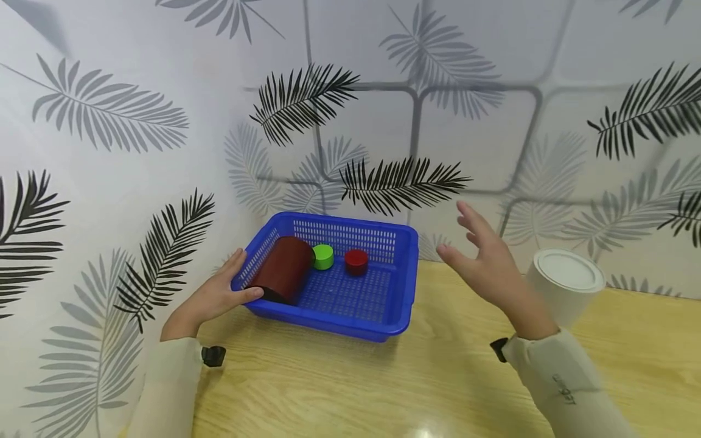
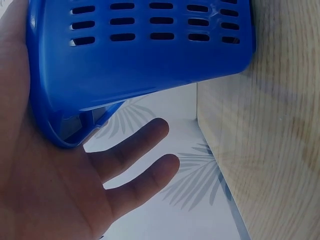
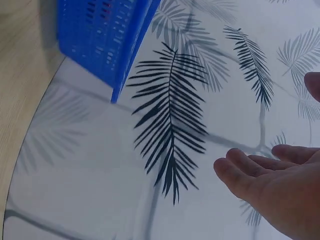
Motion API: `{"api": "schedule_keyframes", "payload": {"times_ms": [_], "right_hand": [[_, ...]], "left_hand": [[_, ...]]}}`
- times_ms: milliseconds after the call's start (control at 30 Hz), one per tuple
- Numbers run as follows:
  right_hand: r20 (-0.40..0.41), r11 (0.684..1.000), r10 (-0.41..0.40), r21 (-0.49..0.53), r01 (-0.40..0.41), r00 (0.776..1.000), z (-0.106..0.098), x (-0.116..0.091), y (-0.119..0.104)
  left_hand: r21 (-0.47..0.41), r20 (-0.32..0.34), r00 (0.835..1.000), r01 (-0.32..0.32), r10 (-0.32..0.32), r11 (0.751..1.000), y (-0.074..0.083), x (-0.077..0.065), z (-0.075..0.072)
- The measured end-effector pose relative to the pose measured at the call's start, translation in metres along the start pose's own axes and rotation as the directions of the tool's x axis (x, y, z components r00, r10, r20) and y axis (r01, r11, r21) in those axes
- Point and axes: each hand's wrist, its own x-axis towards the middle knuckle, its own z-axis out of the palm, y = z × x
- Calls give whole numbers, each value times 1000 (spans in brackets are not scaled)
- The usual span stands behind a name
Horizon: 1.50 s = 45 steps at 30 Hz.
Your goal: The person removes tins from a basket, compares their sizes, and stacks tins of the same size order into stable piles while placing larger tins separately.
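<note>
"Blue plastic basket [image 1: 328, 326], on the table [image 1: 339, 389]. Handling?"

"Probably light, stiff, smooth; best held by opposite rims. Left hand [image 1: 216, 298]: touching its left rim, fingers extended, spread. Right hand [image 1: 484, 261]: right of basket, thumb apart from fingers, gripping nothing."

"Other stock?"

"In basket: dark-red cylinder [image 1: 283, 264], likely to roll; green disc [image 1: 323, 257]; red disc [image 1: 356, 262]. Right of basket: white canister [image 1: 566, 280], well apart. Behind basket: patterned wall [image 1: 378, 36], perhaps cramping far-side reach."
</note>
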Motion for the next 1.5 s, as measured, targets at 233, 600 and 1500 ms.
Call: {"api": "schedule_keyframes", "payload": {"times_ms": [233, 600, 1500], "right_hand": [[116, 997, -21, 79, 11, 993, 42, 40, -18], [174, 994, -39, 103, 21, 984, 99, 90, -49], [505, 954, 121, 180, -241, 855, 218, 130, -15]], "left_hand": [[-9, -6, 1000, 20, -20, 1000, -7, -3, -1], [-19, -19, 999, 32, -33, 999, -11, -5, -2], [-29, -23, 999, 42, -42, 999, -4, 6, 1]]}}
